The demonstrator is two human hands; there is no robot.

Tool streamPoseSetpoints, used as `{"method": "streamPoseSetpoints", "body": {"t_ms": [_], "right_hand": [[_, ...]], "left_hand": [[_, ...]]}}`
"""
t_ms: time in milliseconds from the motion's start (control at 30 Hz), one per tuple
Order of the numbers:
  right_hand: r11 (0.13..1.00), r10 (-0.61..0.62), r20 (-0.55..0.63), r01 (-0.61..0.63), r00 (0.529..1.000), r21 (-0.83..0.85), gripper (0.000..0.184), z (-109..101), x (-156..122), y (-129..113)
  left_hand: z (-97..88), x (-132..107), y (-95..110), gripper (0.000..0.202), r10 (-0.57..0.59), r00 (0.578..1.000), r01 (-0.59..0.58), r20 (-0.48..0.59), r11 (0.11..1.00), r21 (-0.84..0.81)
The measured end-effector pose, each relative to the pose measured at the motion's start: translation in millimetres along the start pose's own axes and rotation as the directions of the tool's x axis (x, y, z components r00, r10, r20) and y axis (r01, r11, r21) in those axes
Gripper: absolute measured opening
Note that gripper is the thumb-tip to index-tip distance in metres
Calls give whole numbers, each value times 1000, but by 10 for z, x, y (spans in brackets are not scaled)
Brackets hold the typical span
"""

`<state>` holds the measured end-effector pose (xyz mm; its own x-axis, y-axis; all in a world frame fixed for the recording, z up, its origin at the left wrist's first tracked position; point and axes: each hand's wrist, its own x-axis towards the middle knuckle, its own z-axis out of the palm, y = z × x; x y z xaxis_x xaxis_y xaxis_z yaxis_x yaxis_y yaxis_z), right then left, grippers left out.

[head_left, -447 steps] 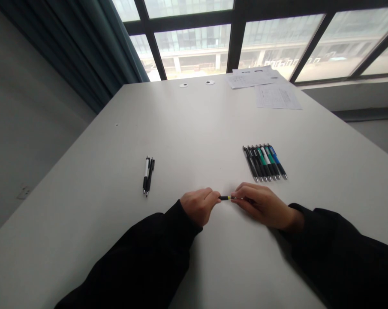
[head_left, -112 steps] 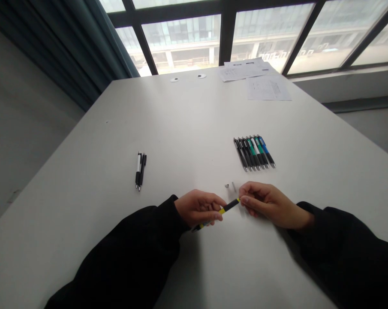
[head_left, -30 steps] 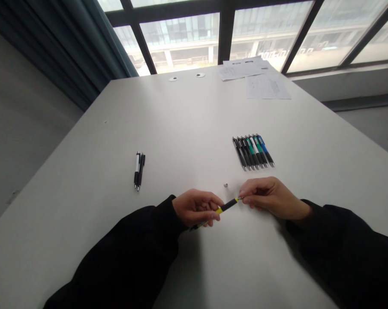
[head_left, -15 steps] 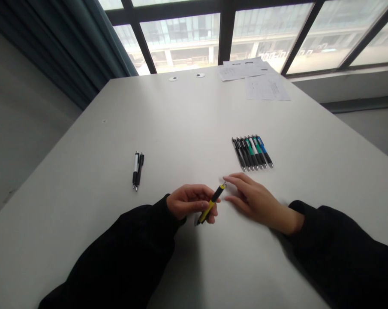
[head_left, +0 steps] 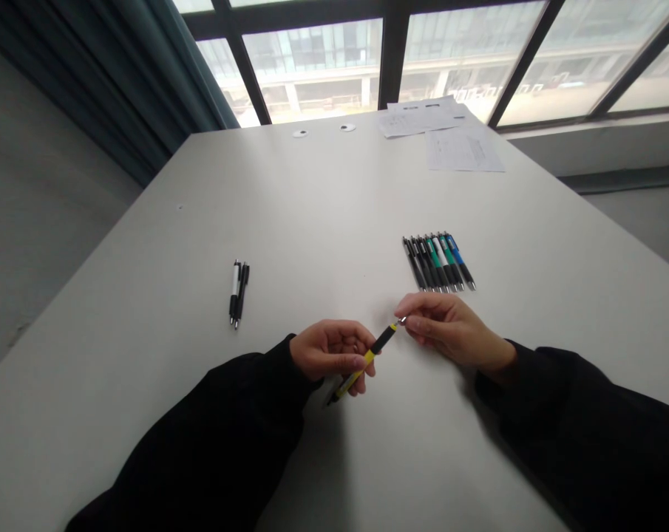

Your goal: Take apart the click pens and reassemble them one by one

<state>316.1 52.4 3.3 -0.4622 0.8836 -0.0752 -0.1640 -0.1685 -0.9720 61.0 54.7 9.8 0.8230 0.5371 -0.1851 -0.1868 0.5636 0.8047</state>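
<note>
The left hand curls around a pen with its fingers closed on the barrel, while the right hand pinches the pen's far end between thumb and forefinger. Half a second earlier the right hand lay off the pen with its fingers spread; now it has come back to the tip. The pen has also tipped from a steep lean in the left hand to a lower slant running between the two hands. The small metal piece seen earlier on the table just beyond the hands no longer shows. The pen has a yellow and black barrel, with a small silver tip at the right hand's end and a dark end sticking out below the left hand. It sits over the white table. A row of pens lies beyond the right hand, a pair of pens lies well left of it, and papers lie near the far edge.
</note>
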Motion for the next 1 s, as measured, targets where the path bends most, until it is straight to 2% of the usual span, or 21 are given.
{"method": "streamPoseSetpoints", "body": {"t_ms": [133,233,567,900,1000], "right_hand": [[994,8,-8,-7,1000,110,17,26,3,29],[992,8,4,-9,1000,124,16,31,-5,23],[995,36,114,-25,993,-92,19,50,-23,-74],[980,79,139,-51,987,-193,23,64,-45,-107],[961,44,147,-2,988,-276,25,77,-34,-125]], "left_hand": [[12,-7,13,33,-35,999,35,-21,999,28],[13,-6,15,36,-60,997,62,-42,997,45],[-31,-8,-28,36,-92,995,93,-33,995,21],[-14,-46,3,33,-144,988,147,-53,988,55],[-15,-47,-11,35,-154,987,157,-46,986,59]]}}
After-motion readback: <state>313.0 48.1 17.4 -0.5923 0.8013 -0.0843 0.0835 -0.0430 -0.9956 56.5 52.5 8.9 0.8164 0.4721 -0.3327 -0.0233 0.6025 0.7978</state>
